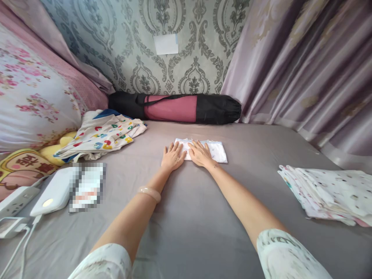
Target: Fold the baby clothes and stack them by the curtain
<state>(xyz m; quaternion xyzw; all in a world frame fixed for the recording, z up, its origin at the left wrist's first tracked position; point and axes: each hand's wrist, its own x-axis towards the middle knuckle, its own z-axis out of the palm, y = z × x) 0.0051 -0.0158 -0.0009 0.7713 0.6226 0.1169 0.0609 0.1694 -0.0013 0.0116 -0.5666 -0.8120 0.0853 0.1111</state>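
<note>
A small folded white cloth [218, 151] with a faint print and a pale blue edge lies flat in the middle of the grey bed sheet [197, 217]. My left hand [173, 155] rests palm down at the cloth's left end, fingers stretched forward. Pressed flat on the cloth's middle, my right hand [200, 153] has its fingers extended, pointing forward and left. Neither hand grips anything. My palms hide part of the cloth's near side.
Folded white printed cloths [331, 193] are stacked at right. Patterned clothes [107, 135] lie at left, near a white power bank [56, 192] and a power strip [19, 201] with cables. A rolled pink mat [171, 108] in a black bag lies along the wall.
</note>
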